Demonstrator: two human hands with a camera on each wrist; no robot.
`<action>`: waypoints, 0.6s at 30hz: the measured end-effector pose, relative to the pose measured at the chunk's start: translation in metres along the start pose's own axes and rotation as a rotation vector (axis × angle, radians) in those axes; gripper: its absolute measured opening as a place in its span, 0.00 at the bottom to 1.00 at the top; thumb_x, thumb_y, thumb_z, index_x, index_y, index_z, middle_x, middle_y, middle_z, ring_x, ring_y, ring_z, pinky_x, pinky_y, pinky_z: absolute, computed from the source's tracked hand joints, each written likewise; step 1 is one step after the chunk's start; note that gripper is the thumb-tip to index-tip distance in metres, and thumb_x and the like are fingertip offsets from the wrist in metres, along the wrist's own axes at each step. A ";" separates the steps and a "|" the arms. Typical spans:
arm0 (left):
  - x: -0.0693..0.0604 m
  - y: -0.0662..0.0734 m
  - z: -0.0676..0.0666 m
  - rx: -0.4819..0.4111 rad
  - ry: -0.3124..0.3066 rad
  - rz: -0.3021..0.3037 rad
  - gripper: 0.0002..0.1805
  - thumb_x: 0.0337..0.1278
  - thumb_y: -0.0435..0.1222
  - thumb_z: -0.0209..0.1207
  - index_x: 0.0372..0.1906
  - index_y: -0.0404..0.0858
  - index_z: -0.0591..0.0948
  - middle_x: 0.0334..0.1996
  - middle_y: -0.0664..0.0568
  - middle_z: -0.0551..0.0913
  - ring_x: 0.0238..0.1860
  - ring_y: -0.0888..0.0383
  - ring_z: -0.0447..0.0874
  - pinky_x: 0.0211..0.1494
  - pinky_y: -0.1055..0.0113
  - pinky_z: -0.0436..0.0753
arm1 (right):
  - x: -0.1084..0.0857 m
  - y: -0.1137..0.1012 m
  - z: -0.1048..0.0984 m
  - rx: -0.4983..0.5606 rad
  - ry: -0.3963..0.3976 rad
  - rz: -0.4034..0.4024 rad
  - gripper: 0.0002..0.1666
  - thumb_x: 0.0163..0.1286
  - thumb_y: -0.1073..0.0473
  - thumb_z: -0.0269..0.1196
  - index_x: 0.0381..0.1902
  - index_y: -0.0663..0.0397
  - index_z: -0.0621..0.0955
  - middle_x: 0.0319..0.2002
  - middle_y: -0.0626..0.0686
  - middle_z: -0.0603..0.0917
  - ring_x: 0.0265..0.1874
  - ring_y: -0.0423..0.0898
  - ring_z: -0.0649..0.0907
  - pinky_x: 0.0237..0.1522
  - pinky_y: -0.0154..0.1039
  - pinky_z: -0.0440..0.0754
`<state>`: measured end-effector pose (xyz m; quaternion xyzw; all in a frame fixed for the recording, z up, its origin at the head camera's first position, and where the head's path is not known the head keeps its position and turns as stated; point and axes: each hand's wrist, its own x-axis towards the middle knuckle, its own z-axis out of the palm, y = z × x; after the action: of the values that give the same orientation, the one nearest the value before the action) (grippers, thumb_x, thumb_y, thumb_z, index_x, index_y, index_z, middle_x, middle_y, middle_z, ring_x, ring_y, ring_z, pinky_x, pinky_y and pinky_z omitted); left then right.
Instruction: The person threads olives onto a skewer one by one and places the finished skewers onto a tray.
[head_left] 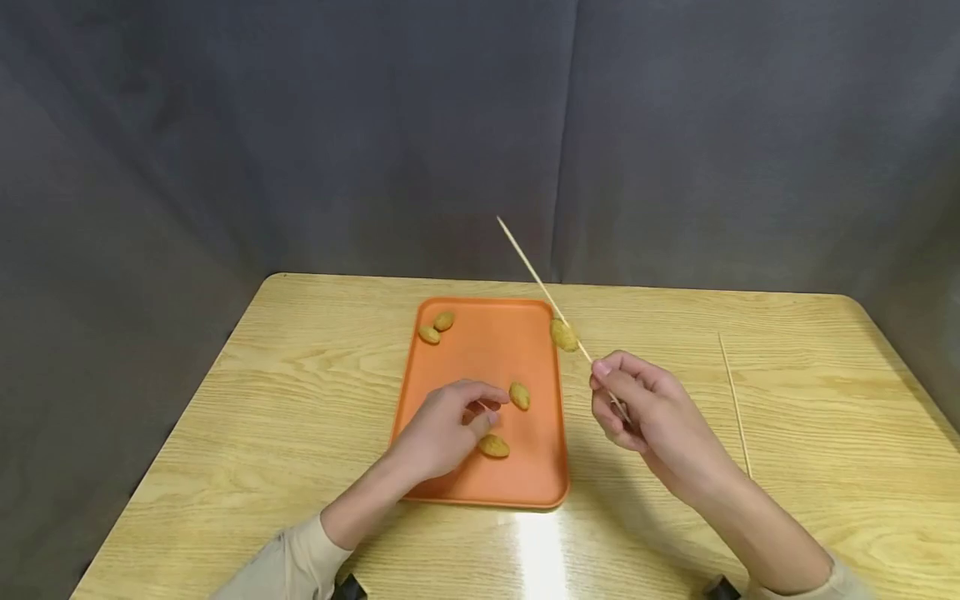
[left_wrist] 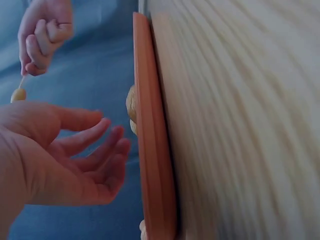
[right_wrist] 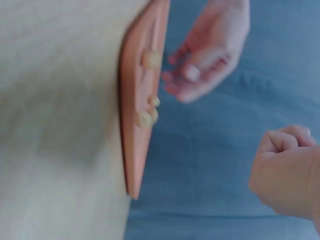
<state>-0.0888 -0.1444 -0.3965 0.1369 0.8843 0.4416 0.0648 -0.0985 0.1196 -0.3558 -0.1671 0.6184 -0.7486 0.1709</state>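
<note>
My right hand (head_left: 651, 410) pinches a thin wooden skewer (head_left: 531, 268) near its lower end, its pointed tip slanting up and to the left. Threaded on that skewer, just beyond the fingertips, is a golden-brown oval food piece (head_left: 564, 335). Over an orange tray (head_left: 491, 358) hovers my left hand (head_left: 448, 425), fingers loosely bent and holding nothing; the left wrist view shows it apart from the tray. Close to its fingertips lies one oval piece (head_left: 519, 396), and another piece (head_left: 493, 446) lies below the thumb. Two smaller-looking pieces (head_left: 430, 334) sit together in the tray's far left corner.
A second bare skewer (head_left: 735, 404) lies on the wooden table (head_left: 300, 400), right of the tray and partly behind my right forearm. Dark grey cloth (head_left: 412, 142) hangs behind the table's far edge and along its sides.
</note>
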 end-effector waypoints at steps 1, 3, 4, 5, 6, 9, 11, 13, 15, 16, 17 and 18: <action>0.000 -0.001 -0.001 0.043 -0.023 0.003 0.13 0.72 0.33 0.61 0.57 0.40 0.84 0.50 0.53 0.83 0.51 0.53 0.81 0.55 0.56 0.79 | -0.001 -0.004 -0.002 -0.003 -0.007 -0.016 0.16 0.82 0.54 0.55 0.38 0.63 0.72 0.19 0.51 0.70 0.14 0.42 0.61 0.14 0.38 0.49; 0.000 -0.002 -0.001 0.126 -0.073 0.006 0.14 0.70 0.34 0.63 0.57 0.39 0.84 0.48 0.53 0.82 0.52 0.53 0.81 0.56 0.56 0.79 | -0.002 -0.009 -0.007 -0.016 -0.029 -0.053 0.15 0.83 0.56 0.52 0.39 0.63 0.72 0.20 0.51 0.71 0.13 0.44 0.60 0.13 0.39 0.48; 0.000 -0.002 -0.001 0.163 -0.099 0.006 0.15 0.69 0.36 0.65 0.57 0.39 0.84 0.47 0.53 0.82 0.52 0.53 0.81 0.55 0.56 0.79 | -0.002 -0.012 -0.009 -0.020 -0.039 -0.070 0.14 0.84 0.57 0.52 0.39 0.63 0.72 0.20 0.51 0.71 0.13 0.45 0.60 0.13 0.40 0.48; 0.000 -0.002 -0.001 0.194 -0.128 0.003 0.15 0.68 0.37 0.66 0.57 0.39 0.84 0.46 0.54 0.82 0.50 0.53 0.80 0.54 0.57 0.79 | -0.003 -0.014 -0.011 -0.025 -0.053 -0.089 0.14 0.84 0.58 0.50 0.40 0.63 0.73 0.20 0.51 0.72 0.13 0.46 0.60 0.12 0.40 0.49; 0.000 -0.002 -0.001 0.222 -0.152 0.006 0.16 0.67 0.38 0.67 0.57 0.39 0.85 0.45 0.54 0.81 0.49 0.53 0.80 0.53 0.58 0.79 | -0.003 -0.016 -0.013 -0.028 -0.066 -0.108 0.13 0.84 0.58 0.50 0.40 0.64 0.72 0.20 0.51 0.72 0.13 0.46 0.60 0.12 0.40 0.49; -0.001 -0.002 0.001 0.299 -0.206 0.014 0.18 0.65 0.39 0.69 0.57 0.40 0.85 0.43 0.56 0.79 0.43 0.56 0.77 0.48 0.61 0.78 | -0.004 -0.019 -0.018 -0.043 -0.107 -0.155 0.13 0.85 0.60 0.47 0.42 0.66 0.72 0.20 0.53 0.72 0.12 0.49 0.59 0.12 0.42 0.51; -0.001 -0.002 0.002 0.339 -0.226 0.020 0.18 0.63 0.38 0.70 0.57 0.42 0.85 0.42 0.58 0.77 0.40 0.58 0.75 0.46 0.62 0.77 | -0.005 -0.021 -0.020 -0.045 -0.125 -0.172 0.13 0.85 0.60 0.46 0.43 0.67 0.71 0.20 0.55 0.71 0.12 0.51 0.59 0.12 0.43 0.52; -0.002 -0.002 0.004 0.365 -0.228 0.023 0.17 0.63 0.38 0.70 0.56 0.44 0.86 0.40 0.59 0.76 0.38 0.60 0.73 0.44 0.64 0.76 | -0.006 -0.022 -0.020 -0.049 -0.122 -0.171 0.13 0.85 0.60 0.47 0.44 0.66 0.72 0.20 0.55 0.71 0.12 0.51 0.60 0.12 0.44 0.52; -0.004 -0.002 0.006 0.374 -0.224 0.021 0.16 0.64 0.37 0.70 0.55 0.45 0.86 0.39 0.60 0.75 0.36 0.60 0.72 0.42 0.65 0.76 | -0.006 -0.022 -0.020 -0.055 -0.108 -0.163 0.13 0.85 0.59 0.48 0.46 0.66 0.72 0.21 0.55 0.72 0.13 0.50 0.61 0.13 0.45 0.52; -0.004 -0.001 0.006 0.369 -0.218 0.020 0.15 0.64 0.36 0.69 0.55 0.45 0.87 0.38 0.60 0.74 0.36 0.61 0.72 0.41 0.66 0.76 | -0.007 -0.022 -0.019 -0.057 -0.100 -0.157 0.13 0.85 0.59 0.48 0.46 0.66 0.73 0.22 0.55 0.72 0.13 0.49 0.61 0.14 0.45 0.52; -0.004 -0.001 0.007 0.363 -0.210 0.019 0.14 0.64 0.36 0.69 0.54 0.45 0.87 0.37 0.61 0.74 0.35 0.61 0.72 0.40 0.66 0.76 | -0.007 -0.022 -0.019 -0.060 -0.093 -0.151 0.13 0.85 0.59 0.49 0.47 0.66 0.73 0.23 0.54 0.73 0.14 0.48 0.62 0.14 0.44 0.52; -0.004 -0.001 0.008 0.354 -0.201 0.020 0.13 0.65 0.36 0.69 0.53 0.45 0.87 0.37 0.60 0.74 0.34 0.60 0.71 0.39 0.66 0.75 | -0.007 -0.022 -0.019 -0.060 -0.088 -0.146 0.13 0.84 0.58 0.49 0.48 0.65 0.73 0.23 0.54 0.73 0.14 0.47 0.63 0.14 0.44 0.53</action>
<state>-0.0834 -0.1405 -0.4022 0.1982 0.9358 0.2643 0.1230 -0.1019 0.1430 -0.3379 -0.2495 0.6188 -0.7320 0.1380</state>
